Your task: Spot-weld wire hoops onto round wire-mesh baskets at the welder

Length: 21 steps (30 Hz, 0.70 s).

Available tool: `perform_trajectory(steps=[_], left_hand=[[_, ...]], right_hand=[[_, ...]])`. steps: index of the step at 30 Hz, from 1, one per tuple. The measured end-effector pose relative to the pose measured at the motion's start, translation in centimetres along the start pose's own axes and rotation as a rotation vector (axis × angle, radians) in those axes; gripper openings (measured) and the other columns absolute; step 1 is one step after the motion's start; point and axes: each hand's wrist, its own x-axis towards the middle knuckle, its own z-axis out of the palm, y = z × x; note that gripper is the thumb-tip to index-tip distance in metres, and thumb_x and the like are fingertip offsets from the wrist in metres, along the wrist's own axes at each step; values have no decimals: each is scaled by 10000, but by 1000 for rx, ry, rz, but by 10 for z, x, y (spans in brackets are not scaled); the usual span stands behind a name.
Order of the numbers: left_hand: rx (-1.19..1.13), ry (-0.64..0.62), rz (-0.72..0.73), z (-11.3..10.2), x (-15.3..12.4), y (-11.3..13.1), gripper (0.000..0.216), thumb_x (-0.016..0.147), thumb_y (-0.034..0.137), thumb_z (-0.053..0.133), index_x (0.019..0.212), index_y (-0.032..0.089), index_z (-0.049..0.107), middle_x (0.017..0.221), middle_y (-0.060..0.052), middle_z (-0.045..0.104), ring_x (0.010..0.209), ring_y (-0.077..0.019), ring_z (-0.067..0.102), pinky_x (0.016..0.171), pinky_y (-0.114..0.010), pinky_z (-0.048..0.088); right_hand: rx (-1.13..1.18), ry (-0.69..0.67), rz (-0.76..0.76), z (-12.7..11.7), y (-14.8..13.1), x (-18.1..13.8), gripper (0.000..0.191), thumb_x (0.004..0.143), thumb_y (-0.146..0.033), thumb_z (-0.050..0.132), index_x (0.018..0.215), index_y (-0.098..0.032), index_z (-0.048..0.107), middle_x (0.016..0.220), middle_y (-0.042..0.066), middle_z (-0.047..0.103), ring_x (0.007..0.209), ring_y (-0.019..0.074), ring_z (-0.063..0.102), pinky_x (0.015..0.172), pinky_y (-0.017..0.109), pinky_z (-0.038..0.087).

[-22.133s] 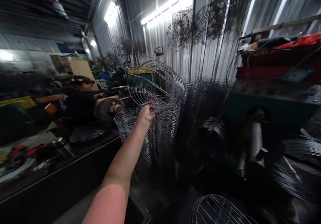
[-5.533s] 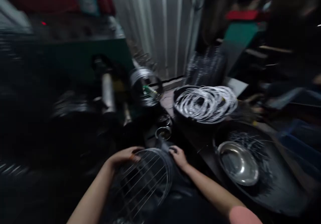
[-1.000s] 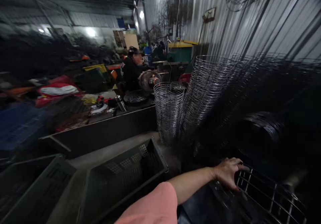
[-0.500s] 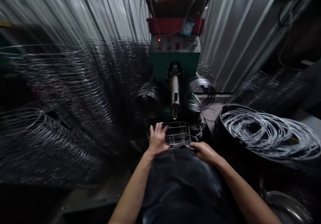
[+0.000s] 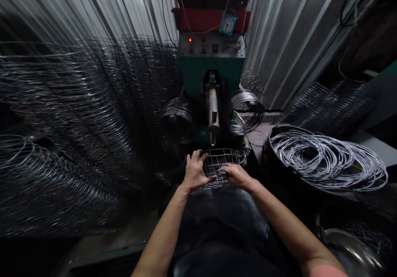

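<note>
A small wire basket (image 5: 225, 156) of thin metal rods lies in front of my body, below the welding machine's pointed electrode arm (image 5: 213, 113). My left hand (image 5: 196, 172) grips its left part, fingers over the far side and thumb near the front rods. My right hand (image 5: 235, 174) is closed at the basket's middle, close to my left thumb. Something small and dark shows at its fingertips, too indistinct to name. Part of the basket is hidden by both hands.
Tall stacks of wire rings (image 5: 93, 99) crowd the left. A black tub (image 5: 273, 144) of loose wire rings (image 5: 322, 157) stands right. Wire coils (image 5: 246, 111) flank the green machine (image 5: 192, 72); a blue clock (image 5: 228, 23) hangs above. A metal bowl (image 5: 350, 248) is at lower right.
My right hand has moved left from the basket's right end to its middle. My left hand keeps its hold. The basket looks tilted differently, and the camera view has shifted slightly.
</note>
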Motion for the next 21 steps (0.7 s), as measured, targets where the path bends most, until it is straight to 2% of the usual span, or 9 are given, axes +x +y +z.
perform_trajectory(steps=[4, 10, 15, 21], left_hand=[[-27, -11, -11, 7, 5, -6, 921, 478, 335, 807, 1297, 122, 443, 1408, -223, 352, 1323, -389, 302, 1102, -571, 170], [-62, -15, -45, 14, 14, -16, 917, 471, 318, 813, 1296, 160, 443, 1418, -186, 349, 1328, -376, 302, 1106, -561, 180], [-107, -11, -51, 16, 18, -23, 906, 497, 386, 814, 1297, 180, 442, 1414, -179, 344, 1333, -373, 293, 1098, -573, 177], [-136, 11, -26, 17, 25, -31, 741, 518, 362, 815, 1199, 227, 554, 1415, -153, 325, 1332, -372, 286, 1086, -582, 187]], right_hand=[[-4, -33, -10, -4, 4, 3, 467, 713, -47, 598, 1143, -227, 633, 1092, 55, 647, 974, 196, 611, 810, 267, 458], [-5, 4, 26, 0, 6, 12, 324, 733, -35, 591, 981, -221, 687, 915, 24, 690, 842, 168, 642, 700, 228, 446], [-39, 24, 32, 5, 11, 18, 278, 742, -68, 610, 958, -222, 693, 902, 25, 693, 820, 171, 648, 662, 223, 432], [-69, 18, 36, 2, 11, 28, 241, 768, -98, 594, 955, -212, 694, 889, 32, 691, 824, 172, 647, 670, 225, 428]])
